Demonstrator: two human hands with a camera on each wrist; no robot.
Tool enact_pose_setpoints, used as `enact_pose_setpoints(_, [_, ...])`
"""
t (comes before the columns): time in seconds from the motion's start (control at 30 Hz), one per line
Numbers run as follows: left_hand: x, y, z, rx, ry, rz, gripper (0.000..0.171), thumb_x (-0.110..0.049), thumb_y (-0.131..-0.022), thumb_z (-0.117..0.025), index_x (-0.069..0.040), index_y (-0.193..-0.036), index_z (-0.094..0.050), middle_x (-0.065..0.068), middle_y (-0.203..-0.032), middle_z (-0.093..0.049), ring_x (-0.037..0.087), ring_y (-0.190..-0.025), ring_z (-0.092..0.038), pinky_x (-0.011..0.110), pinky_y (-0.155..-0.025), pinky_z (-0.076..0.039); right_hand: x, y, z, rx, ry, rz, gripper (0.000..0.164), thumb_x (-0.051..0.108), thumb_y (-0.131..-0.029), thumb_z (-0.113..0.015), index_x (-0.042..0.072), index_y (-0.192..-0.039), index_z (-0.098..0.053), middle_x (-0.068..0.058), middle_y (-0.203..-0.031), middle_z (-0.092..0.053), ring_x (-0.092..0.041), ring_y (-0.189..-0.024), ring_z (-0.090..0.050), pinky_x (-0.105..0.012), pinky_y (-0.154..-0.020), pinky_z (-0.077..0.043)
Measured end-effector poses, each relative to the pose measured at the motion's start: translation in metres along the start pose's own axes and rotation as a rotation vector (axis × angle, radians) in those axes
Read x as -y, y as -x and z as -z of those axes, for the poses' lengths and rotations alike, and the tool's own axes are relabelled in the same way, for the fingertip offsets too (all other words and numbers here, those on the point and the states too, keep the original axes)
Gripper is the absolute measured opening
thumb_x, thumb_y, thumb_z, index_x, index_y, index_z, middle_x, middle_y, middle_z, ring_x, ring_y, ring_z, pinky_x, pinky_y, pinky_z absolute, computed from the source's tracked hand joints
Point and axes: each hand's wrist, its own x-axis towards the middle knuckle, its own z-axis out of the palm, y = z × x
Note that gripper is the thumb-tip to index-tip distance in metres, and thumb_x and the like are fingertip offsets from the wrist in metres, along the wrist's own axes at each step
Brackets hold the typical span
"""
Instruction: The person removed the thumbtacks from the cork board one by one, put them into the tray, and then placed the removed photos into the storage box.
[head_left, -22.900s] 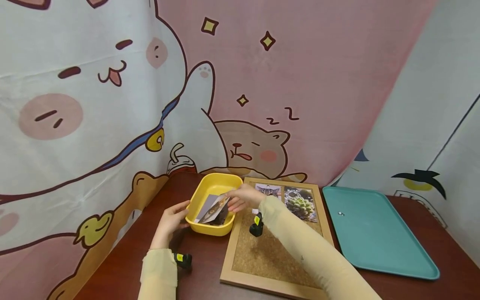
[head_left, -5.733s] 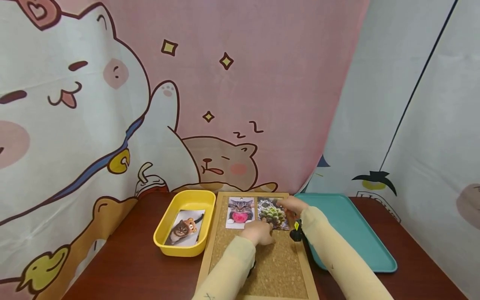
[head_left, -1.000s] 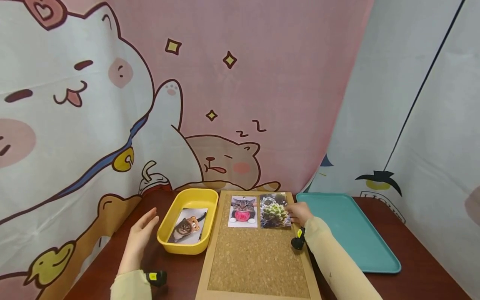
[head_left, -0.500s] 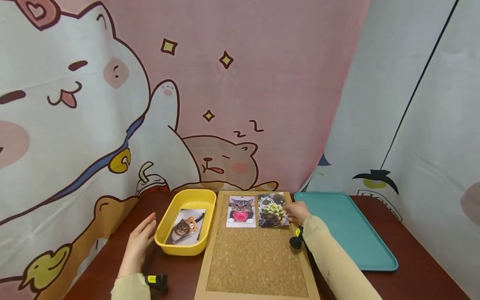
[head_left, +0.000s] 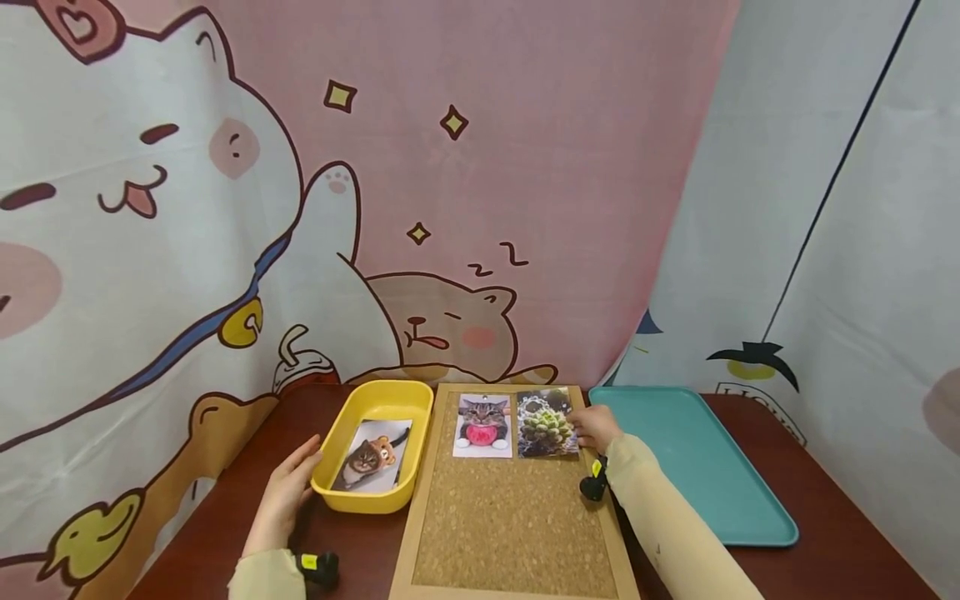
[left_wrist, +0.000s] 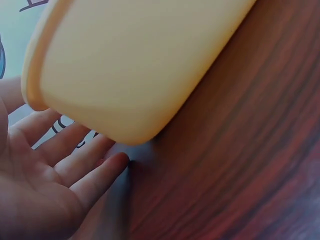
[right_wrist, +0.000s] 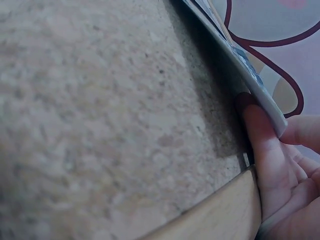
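My right hand [head_left: 597,428] pinches the right edge of a succulent photo [head_left: 543,425] at the top right of the cork board [head_left: 517,525]. In the right wrist view the thumb lies under the photo [right_wrist: 240,65], whose edge is lifted off the cork, and a finger is on top. My left hand [head_left: 281,500] is at the left side of a yellow plastic bin [head_left: 372,502]. In the left wrist view its fingers are extended along the end of the bin [left_wrist: 120,65]. A photo of a cat in a bear hat [head_left: 371,458] lies inside the bin.
Left of the succulent photo, a photo of a cat with a pink heart [head_left: 482,427] is on the board, a small pin at its top. A teal tray [head_left: 697,467] lies right of the board on the dark red table [head_left: 352,558]. A printed curtain [head_left: 562,208] hangs behind.
Over the last second my left hand has come right, up to the bin. It was at the succulent photo 5.7 seconds ago. My right hand keeps its pinch on that photo.
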Motion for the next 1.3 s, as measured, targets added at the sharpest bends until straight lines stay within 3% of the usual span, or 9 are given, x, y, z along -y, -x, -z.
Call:
enact_pose_setpoints(0.13, [0.0015, -0.0015, -0.0026, 0.006, -0.032, 0.005, 0.056, -0.025, -0.103, -0.048, -0.008, -0.153, -0.030, 0.020, -0.155, -0.027, 0.030, -0.130, -0.039, 0.030, -0.092, -0.046, -0.0013, 0.0006, -0.0002, -0.009, 0.006, -0.007, 0.016, 0.004, -0.091, -0.059, -0.009, -0.100, -0.058, -0.003, -0.070, -0.050, -0.007, -0.049, -0.042, -0.023, -0.045, -0.042])
enact_pose_setpoints(0.63, [0.0002, -0.0003, -0.0066, 0.015, -0.040, -0.019, 0.056, -0.014, -0.100, -0.050, -0.004, -0.151, -0.030, 0.023, -0.152, -0.030, 0.031, -0.128, -0.041, 0.023, -0.085, -0.048, 0.0013, 0.0010, -0.0007, 0.009, 0.008, 0.000, 0.015, 0.005, -0.091, -0.059, -0.009, -0.099, -0.059, -0.002, -0.065, -0.047, -0.007, -0.047, -0.039, -0.022, -0.044, -0.041])
enact_pose_setpoints(0.8, [0.0003, -0.0026, -0.0079, 0.015, -0.035, -0.007, 0.055, -0.014, -0.101, -0.049, -0.005, -0.151, -0.031, 0.020, -0.153, -0.031, 0.030, -0.128, -0.041, 0.023, -0.086, -0.048, 0.0019, 0.0011, 0.0018, 0.013, 0.001, -0.002, 0.023, 0.006, -0.091, -0.059, -0.011, -0.107, -0.058, -0.004, -0.072, -0.050, -0.007, -0.049, -0.042, -0.022, -0.045, -0.043])
enact_pose_setpoints(1.07, [0.0037, -0.0010, -0.0087, 0.008, -0.025, -0.015, 0.054, -0.012, -0.101, -0.049, -0.003, -0.151, -0.031, 0.021, -0.152, -0.032, 0.030, -0.127, -0.042, 0.023, -0.085, -0.048, 0.0029, 0.0030, 0.0022, 0.020, 0.006, -0.013, 0.016, 0.005, -0.092, -0.058, -0.008, -0.100, -0.059, -0.003, -0.067, -0.049, -0.008, -0.049, -0.042, -0.023, -0.046, -0.042])
enact_pose_setpoints(1.3, [0.0038, -0.0021, -0.0076, 0.016, -0.035, -0.014, 0.055, -0.017, -0.101, -0.050, -0.005, -0.152, -0.031, 0.021, -0.153, -0.030, 0.031, -0.130, -0.039, 0.032, -0.095, -0.045, 0.0002, 0.0002, 0.0020, 0.019, 0.016, -0.004, 0.022, 0.007, -0.093, -0.059, -0.010, -0.106, -0.057, -0.004, -0.073, -0.053, -0.009, -0.053, -0.047, -0.023, -0.048, -0.045])
